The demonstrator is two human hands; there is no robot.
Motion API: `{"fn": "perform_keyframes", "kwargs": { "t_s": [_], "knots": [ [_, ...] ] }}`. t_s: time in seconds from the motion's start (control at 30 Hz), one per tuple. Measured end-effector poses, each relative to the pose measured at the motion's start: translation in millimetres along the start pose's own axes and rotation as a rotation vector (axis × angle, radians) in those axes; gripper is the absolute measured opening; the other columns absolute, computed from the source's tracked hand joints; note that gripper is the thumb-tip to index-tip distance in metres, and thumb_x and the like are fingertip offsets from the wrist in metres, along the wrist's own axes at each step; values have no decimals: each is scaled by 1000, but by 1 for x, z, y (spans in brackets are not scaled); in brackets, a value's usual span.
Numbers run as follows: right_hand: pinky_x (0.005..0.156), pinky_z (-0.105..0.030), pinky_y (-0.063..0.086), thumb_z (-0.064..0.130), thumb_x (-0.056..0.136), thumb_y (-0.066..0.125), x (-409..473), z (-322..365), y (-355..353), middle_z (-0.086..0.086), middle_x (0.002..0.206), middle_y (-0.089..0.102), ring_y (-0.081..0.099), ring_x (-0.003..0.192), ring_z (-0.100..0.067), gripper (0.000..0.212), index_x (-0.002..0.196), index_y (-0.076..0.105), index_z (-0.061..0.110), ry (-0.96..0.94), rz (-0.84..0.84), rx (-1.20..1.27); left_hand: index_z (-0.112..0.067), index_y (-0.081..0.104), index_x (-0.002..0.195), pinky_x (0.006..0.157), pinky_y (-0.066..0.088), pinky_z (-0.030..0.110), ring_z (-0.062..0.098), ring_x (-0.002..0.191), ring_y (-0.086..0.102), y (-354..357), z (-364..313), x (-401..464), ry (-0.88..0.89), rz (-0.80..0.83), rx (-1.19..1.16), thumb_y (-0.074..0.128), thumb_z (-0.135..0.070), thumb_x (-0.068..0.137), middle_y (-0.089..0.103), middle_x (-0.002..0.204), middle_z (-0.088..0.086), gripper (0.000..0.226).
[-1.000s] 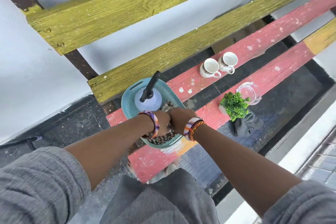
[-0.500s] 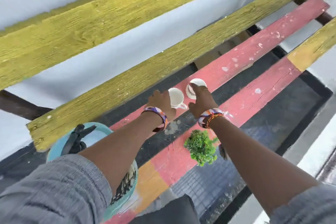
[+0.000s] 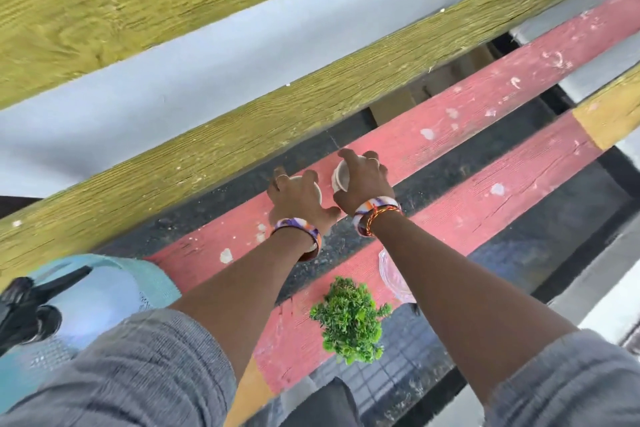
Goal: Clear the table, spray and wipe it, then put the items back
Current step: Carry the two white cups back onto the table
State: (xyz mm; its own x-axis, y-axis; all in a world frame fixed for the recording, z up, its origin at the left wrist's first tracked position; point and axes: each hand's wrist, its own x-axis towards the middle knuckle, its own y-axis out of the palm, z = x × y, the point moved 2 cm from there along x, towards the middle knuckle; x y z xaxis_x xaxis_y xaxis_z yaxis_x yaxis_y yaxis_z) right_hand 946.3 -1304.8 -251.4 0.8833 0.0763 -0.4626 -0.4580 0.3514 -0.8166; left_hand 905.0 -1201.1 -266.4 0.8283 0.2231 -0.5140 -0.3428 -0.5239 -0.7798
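Nearest, grey sleeves (image 3: 131,367) at the bottom edge, both bare forearms reaching away over a slatted table (image 3: 460,104) of painted planks. At the table's near left end, a light blue basket (image 3: 152,279), holding a spray bottle (image 3: 93,302) with a black trigger head, blurred. On the near pink plank, a small green potted plant (image 3: 349,322) at its near edge, and just right of it a clear glass dish (image 3: 393,279), partly hidden behind the right forearm. Dark floor showing through the gaps between planks; a yellow patch on the near plank's far right end. On the next pink plank, flecked with worn white spots, two white cups side by side. Left hand (image 3: 298,199) draped over the left cup (image 3: 313,189), fingers curled down around its rim, gripping it. Right hand (image 3: 363,180) likewise clamped over the right cup (image 3: 341,175), fingers spread around its top, a ring on one finger. Patterned bangles on both wrists. Beyond, two yellow-green planks, with a pale grey wall between and behind them.
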Motion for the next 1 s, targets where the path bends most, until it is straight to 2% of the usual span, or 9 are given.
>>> {"fn": "perform_keyframes", "kwargs": {
  "t_s": [0.17, 0.27, 0.43, 0.53, 0.67, 0.73, 0.87, 0.93, 1.0],
  "knots": [
    [88, -44, 46, 9, 77, 61, -13, 4, -6, -14, 126, 42, 43, 118, -39, 61, 131, 42, 27, -10, -37, -1, -21, 53, 109, 83, 44, 42, 39, 119, 37, -15, 8, -9, -90, -63, -186, 58, -20, 78, 38, 128, 17, 32],
    [90, -46, 46, 9, 77, 60, -33, 14, -14, -15, 127, 42, 44, 117, -39, 63, 133, 38, 27, -14, -64, -16, -20, 54, 112, 81, 43, 39, 36, 118, 40, -29, 20, -27, -19, -100, -190, 57, -20, 78, 42, 126, 17, 34],
    [93, -46, 44, 12, 77, 63, -89, 48, -36, -16, 130, 42, 42, 123, -39, 63, 132, 33, 13, 9, -167, -1, -17, 46, 120, 92, 42, 40, 33, 115, 45, -78, 28, -93, 157, -220, -362, 68, -20, 72, 45, 125, 14, 53],
    [95, -45, 43, 13, 79, 62, -140, 85, -44, -18, 130, 44, 42, 123, -39, 58, 131, 36, 15, -41, -242, 15, -13, 51, 117, 93, 39, 40, 35, 115, 42, -120, 48, -154, 301, -343, -357, 70, -16, 68, 44, 123, 17, 53],
    [98, -45, 43, 16, 80, 62, -219, 152, -39, -18, 131, 40, 45, 121, -39, 61, 135, 37, 20, -165, -326, 33, -14, 58, 113, 89, 36, 39, 39, 112, 40, -179, 106, -245, 435, -523, -332, 73, -15, 63, 48, 110, 16, 51],
    [98, -44, 43, 18, 80, 62, -253, 185, -33, -17, 134, 36, 44, 122, -40, 66, 139, 33, 25, -199, -350, 32, -18, 57, 117, 91, 35, 38, 37, 115, 40, -204, 141, -280, 436, -552, -302, 72, -13, 62, 45, 112, 17, 57],
    [98, -45, 41, 30, 84, 60, -327, 275, -10, -21, 139, 29, 44, 122, -43, 72, 145, 23, 27, -377, -362, 13, -30, 47, 129, 98, 31, 29, 29, 119, 43, -255, 248, -350, 307, -614, -340, 66, -27, 62, 40, 125, 14, 70],
    [95, -44, 42, 36, 84, 60, -350, 311, 1, -23, 138, 30, 47, 119, -43, 73, 146, 22, 28, -432, -357, 0, -27, 46, 130, 100, 37, 29, 26, 118, 44, -270, 290, -374, 261, -644, -370, 56, -32, 53, 44, 125, 11, 78],
    [94, -44, 44, 38, 84, 60, -376, 354, 20, -22, 136, 32, 49, 116, -43, 73, 145, 23, 28, -519, -342, 12, -19, 46, 128, 96, 36, 24, 25, 119, 46, -287, 341, -403, 177, -704, -400, 57, -33, 53, 48, 131, 8, 77]
  ]
}}
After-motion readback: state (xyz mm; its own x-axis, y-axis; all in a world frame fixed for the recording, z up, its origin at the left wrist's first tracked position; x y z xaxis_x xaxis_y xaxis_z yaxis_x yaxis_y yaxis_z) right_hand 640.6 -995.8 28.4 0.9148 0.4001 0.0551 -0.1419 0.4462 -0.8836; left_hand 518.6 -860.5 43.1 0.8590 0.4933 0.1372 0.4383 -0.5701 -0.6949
